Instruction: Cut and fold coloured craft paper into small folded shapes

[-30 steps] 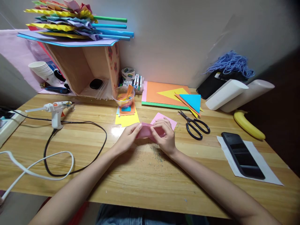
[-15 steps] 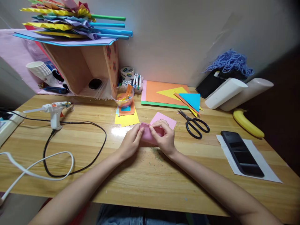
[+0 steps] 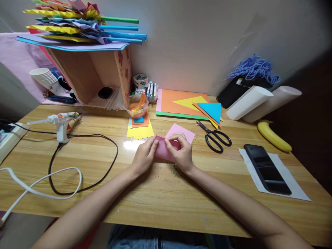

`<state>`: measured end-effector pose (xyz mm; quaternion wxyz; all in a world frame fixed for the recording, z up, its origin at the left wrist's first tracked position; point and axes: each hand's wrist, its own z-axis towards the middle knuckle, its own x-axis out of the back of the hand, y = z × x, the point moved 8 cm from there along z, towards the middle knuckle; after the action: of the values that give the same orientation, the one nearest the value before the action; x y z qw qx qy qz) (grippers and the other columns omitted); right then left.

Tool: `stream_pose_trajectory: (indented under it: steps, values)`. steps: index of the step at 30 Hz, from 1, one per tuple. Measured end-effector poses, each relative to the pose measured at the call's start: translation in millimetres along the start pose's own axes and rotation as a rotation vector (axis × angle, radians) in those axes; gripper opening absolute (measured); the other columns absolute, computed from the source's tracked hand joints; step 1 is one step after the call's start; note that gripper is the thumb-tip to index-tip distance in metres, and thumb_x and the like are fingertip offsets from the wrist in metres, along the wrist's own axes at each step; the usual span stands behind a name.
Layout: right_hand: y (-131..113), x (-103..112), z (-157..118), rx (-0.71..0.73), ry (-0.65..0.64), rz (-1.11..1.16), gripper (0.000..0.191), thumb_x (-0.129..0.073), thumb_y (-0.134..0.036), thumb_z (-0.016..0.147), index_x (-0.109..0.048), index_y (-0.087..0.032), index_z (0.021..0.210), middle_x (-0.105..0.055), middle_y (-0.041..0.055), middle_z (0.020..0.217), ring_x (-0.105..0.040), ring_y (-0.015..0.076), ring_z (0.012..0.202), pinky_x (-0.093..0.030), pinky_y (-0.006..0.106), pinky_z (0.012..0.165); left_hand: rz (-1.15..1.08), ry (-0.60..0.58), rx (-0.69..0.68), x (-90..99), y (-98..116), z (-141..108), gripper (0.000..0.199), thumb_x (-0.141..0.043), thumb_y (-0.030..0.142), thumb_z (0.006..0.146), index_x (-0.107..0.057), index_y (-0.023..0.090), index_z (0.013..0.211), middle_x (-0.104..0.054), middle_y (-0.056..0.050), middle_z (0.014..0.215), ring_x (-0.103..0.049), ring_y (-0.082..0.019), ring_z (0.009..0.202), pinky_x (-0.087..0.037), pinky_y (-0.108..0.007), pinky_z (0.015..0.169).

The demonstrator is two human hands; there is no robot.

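A pink sheet of paper (image 3: 164, 151) is held up between my two hands, just over the wooden table (image 3: 155, 204). My left hand (image 3: 143, 155) pinches its left edge, thumb on the near face. My right hand (image 3: 181, 152) pinches the top edge towards the right, with thumb and fingertips together. The sheet looks bent or folded under my right fingers, though the hand hides part of it. Behind my right hand lies another pink paper (image 3: 185, 131) flat on the table. Black-handled scissors (image 3: 214, 138) rest with open blades to the right of it.
A white glue gun (image 3: 62, 124) and looping cables are at the left. Behind my hands are a plastic bowl (image 3: 135, 106), yellow paper (image 3: 142, 132) and stacked coloured sheets (image 3: 178, 102). To the right lie a phone (image 3: 267, 169) and a banana (image 3: 273, 136). A box (image 3: 90, 76) stands back left.
Both hands keep their grip on the pink sheet. The sheet has tilted very slightly, and its near face shows a little more beside my right thumb.
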<state>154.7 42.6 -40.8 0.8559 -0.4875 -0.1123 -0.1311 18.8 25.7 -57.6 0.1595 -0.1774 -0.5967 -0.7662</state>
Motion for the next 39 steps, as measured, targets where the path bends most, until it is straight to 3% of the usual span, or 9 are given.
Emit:
stream_pose_trajectory:
  steps: [15, 36, 39]
  values:
    - [-7, 1, 0, 0.048, 0.017, 0.047, 0.002, -0.06, -0.02, 0.077, -0.059, -0.021, 0.076, -0.06, 0.0021, 0.078, -0.055, 0.0172, 0.082, -0.045, 0.034, 0.079, 0.021, 0.004, 0.012, 1.1, 0, 0, 0.027, -0.034, 0.033, 0.091, -0.044, 0.018, 0.071, -0.046, 0.002, 0.064, -0.044, -0.011, 0.06, -0.033, -0.023, 0.056]
    - [4, -3, 4, -0.053, -0.054, 0.047, 0.007, -0.06, -0.027, 0.077, -0.064, -0.021, 0.077, -0.062, 0.0028, 0.078, -0.057, 0.017, 0.078, -0.046, 0.032, 0.074, 0.128, 0.028, 0.027, 4.7, -5, 2, 0.029, -0.03, 0.035, 0.091, -0.051, 0.018, 0.079, -0.05, 0.001, 0.065, -0.047, -0.012, 0.059, -0.033, -0.023, 0.056]
    - [7, -5, 4, -0.096, -0.066, 0.104, 0.009, -0.06, -0.027, 0.077, -0.063, -0.02, 0.079, -0.064, 0.0028, 0.079, -0.059, 0.0162, 0.077, -0.047, 0.031, 0.075, 0.173, 0.031, 0.034, 4.4, -8, 2, 0.029, -0.03, 0.034, 0.091, -0.047, 0.019, 0.073, -0.049, 0.001, 0.063, -0.046, -0.013, 0.057, -0.031, -0.023, 0.054]
